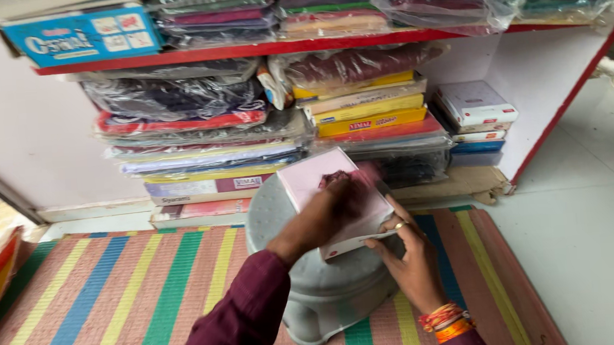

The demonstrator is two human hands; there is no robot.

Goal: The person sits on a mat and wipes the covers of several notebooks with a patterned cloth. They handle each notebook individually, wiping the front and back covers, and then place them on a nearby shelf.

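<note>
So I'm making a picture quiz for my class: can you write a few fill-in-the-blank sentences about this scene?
1. Both hands hold a flat ____ box.
2. The box rests on a grey plastic ____.
3. The stool stands on a ____ mat.
4. The right hand has orange bangles on its ____.

Missing words: pink; stool; striped; wrist
</note>
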